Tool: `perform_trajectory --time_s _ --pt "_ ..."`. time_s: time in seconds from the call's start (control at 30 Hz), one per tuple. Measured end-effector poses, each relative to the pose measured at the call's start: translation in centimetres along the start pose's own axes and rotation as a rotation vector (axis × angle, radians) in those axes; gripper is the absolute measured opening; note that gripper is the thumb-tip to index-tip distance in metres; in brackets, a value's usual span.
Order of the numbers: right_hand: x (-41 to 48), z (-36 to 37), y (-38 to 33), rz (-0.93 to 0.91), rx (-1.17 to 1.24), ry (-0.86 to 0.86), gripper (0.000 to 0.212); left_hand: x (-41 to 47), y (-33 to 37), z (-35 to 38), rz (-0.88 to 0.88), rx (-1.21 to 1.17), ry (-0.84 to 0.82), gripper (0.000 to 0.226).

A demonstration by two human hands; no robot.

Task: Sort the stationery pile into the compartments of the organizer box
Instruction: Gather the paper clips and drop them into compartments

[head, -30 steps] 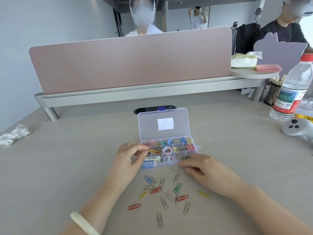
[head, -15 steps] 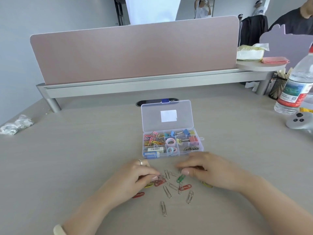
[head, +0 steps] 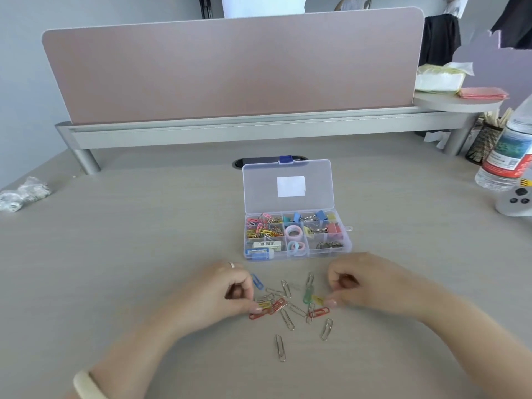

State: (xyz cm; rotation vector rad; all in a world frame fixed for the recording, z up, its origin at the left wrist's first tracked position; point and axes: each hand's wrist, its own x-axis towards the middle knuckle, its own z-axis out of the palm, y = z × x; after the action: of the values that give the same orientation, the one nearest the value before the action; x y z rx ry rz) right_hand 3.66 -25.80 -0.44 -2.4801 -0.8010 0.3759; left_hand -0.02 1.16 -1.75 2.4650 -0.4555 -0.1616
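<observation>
Yellow clip partly under right fingers

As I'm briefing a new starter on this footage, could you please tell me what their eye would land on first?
First, the loose paper clips, coloured and silver, scattered on the desk between the left hand and right hand, both with fingers curled at the pile's edges. Just beyond sits the clear organizer box, lid open, its compartments holding more clips, binder clips and pastel rings. Behind, a wide pink partition spans the desk.
</observation>
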Motion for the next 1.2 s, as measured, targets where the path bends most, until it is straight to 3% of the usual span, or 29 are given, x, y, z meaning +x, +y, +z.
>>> perform_trajectory --time_s 0.13,0.27,0.33,0.4,0.57,0.7,0.8,0.87,1.03,1.13,1.2 --pt "0.1 0.4 -1.2 -0.006 0.021 0.057 0.031 0.2 0.3 0.2 -0.001 -0.015 0.118 0.031" --pt "-1.1 0.0 -2.2 0.049 -0.126 -0.116 0.093 -0.8 1.3 -0.3 -0.052 0.112 -0.101 0.091" --pt "-1.0 0.7 -2.8 -0.009 -0.242 -0.103 0.108 -0.9 2.3 0.4 -0.031 0.258 -0.152 0.106" --pt "-0.6 1.4 -3.1 -0.019 -0.250 -0.024 0.102 -0.7 2.9 1.4 -0.005 0.314 -0.079 0.101" --pt "0.4 1.9 -2.9 -0.042 -0.227 0.103 0.071 0.0 2.9 2.4 0.065 0.285 0.070 0.063" --pt "-0.2 0.3 -1.6 0.013 -0.115 0.018 0.080 0.0 1.1 0.7 0.037 0.219 0.005 0.088" --pt "-0.3 -0.3 -0.6 0.006 -0.142 -0.041 0.088 -0.2 -0.4 -0.2 0.005 0.188 -0.016 0.088" --pt "0.0 0.1 -0.6 -0.008 -0.141 -0.012 0.079 0.0 -0.7 0.0 -0.003 0.134 0.009 0.076" --pt "1.0 2.0 -1.5 -0.092 0.016 0.124 0.029 0.5 0.3 1.2 0.064 0.060 0.076 0.022" --pt "0.9 1.9 -1.5 -0.083 0.063 0.157 0.032 0.4 0.3 1.1 0.054 0.042 0.082 0.033" --pt "0.6 1.7 -1.6 -0.044 0.033 0.119 0.060 0.3 0.2 0.9 0.021 0.068 0.048 0.063"
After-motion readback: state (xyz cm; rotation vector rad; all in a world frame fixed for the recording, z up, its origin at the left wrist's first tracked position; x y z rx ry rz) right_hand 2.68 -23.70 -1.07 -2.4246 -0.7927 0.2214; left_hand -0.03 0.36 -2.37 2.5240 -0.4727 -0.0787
